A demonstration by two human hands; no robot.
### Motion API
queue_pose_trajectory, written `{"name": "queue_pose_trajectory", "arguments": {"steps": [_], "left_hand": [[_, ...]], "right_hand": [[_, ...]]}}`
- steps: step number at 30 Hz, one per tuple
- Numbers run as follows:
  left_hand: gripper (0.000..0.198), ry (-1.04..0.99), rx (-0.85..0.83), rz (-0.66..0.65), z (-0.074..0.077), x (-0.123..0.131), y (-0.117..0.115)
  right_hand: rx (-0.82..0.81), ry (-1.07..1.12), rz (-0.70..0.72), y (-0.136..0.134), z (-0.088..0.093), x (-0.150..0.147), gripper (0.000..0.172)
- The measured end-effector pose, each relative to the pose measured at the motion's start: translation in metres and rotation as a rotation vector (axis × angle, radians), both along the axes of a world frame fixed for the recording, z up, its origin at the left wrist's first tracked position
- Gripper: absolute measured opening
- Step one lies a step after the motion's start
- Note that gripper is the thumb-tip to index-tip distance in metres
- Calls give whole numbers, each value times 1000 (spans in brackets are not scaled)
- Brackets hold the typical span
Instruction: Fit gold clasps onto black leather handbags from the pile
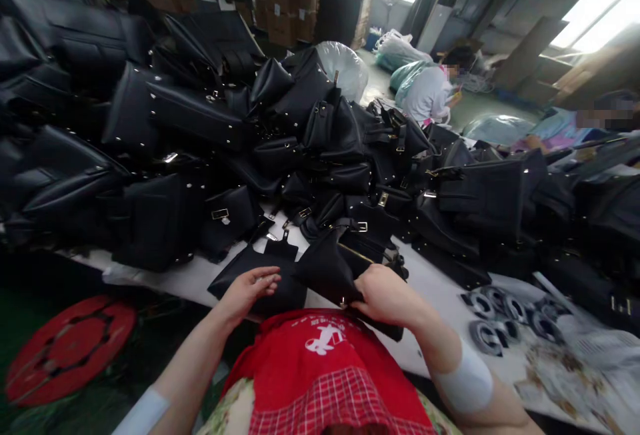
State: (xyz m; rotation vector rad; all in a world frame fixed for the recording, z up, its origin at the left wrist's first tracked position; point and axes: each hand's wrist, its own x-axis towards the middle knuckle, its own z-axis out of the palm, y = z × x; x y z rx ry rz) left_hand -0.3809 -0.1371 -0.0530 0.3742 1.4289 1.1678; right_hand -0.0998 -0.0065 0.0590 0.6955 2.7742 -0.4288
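Observation:
A black leather handbag [327, 262] with a gold zip lies tilted at the table's near edge, just above the red apron. My right hand [383, 294] is closed on its right side, the fingertips hidden behind the leather. Left of it, a flat black leather piece [280, 278] with a buckled tab rests partly under the bag. Over this piece is my left hand [255, 288], its fingers curled in and pressed together. Whatever they hold, if anything, is too small to make out.
Black bags [195, 112] are heaped across the table's far side. On the right lie several dark rolled strips [500, 315] and plastic bags of small parts [565, 375]. A red reel [70, 348] stands at lower left. Two people [425, 94] sit beyond the heap, near wrapped bundles.

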Motion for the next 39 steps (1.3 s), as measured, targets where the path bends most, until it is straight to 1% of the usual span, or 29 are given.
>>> {"name": "queue_pose_trajectory", "arguments": {"steps": [2, 4, 6, 8, 9, 12, 15, 18, 20, 22, 23, 25, 26, 27, 29, 30, 31, 32, 33, 34, 36, 37, 39], "left_hand": [[44, -13, 2, 18, -2, 1, 1], [42, -15, 10, 43, -4, 4, 1], [42, -4, 19, 42, -6, 7, -1], [44, 10, 26, 19, -8, 9, -3], [46, 19, 27, 6, -9, 10, -3], [50, 81, 15, -50, -13, 11, -1], [47, 267, 12, -197, -13, 17, 12], [38, 561, 136, -410, -9, 39, 37], [39, 736, 227, -613, -6, 61, 58], [42, 865, 255, -804, -5, 85, 78], [41, 901, 255, -855, -5, 95, 85], [39, 942, 247, -908, -7, 110, 93], [38, 950, 241, -922, -7, 115, 93], [39, 958, 236, -943, -8, 117, 92], [40, 966, 233, -987, -8, 119, 85], [40, 964, 236, -1009, -8, 118, 81], [39, 958, 242, -1029, -8, 118, 77], [38, 949, 251, -1048, -8, 117, 73], [36, 939, 260, -1065, -8, 117, 70], [35, 930, 267, -1077, -7, 117, 67], [33, 912, 272, -1094, -6, 116, 65], [32, 902, 272, -1098, -5, 115, 64], [30, 877, 275, -1064, 1, 111, 61]], "right_hand": [[23, -119, 37, -3, -30, -5, 19], [16, -185, 8, -3, -56, -6, 21], [17, -191, -54, -3, -74, -4, 25], [31, -167, -108, -4, -84, 0, 30], [32, -159, -116, -5, -86, 1, 30], [4, -155, -94, -14, -89, 2, 23], [-12, -149, -88, -23, -89, 0, 21], [-6, -139, -128, -25, -89, 0, 23], [-28, -119, -180, -23, -88, 1, 27], [-79, -84, -233, -20, -88, 4, 30], [-115, -51, -251, -17, -88, 7, 31], [-182, 69, -285, -7, -90, 17, 31], [-185, 153, -333, 0, -91, 23, 30], [-151, 239, -416, 10, -92, 31, 28], [5, 356, -654, 34, -97, 45, 29], [92, 360, -779, 47, -100, 50, 33], [145, 319, -878, 59, -103, 54, 40], [153, 249, -940, 71, -106, 55, 48], [125, 172, -966, 80, -109, 54, 53], [80, 105, -965, 86, -112, 50, 54], [12, 40, -920, 90, -114, 37, 47], [5, 42, -891, 87, -114, 29, 42], [13, 71, -815, 71, -110, 15, 33]]}}
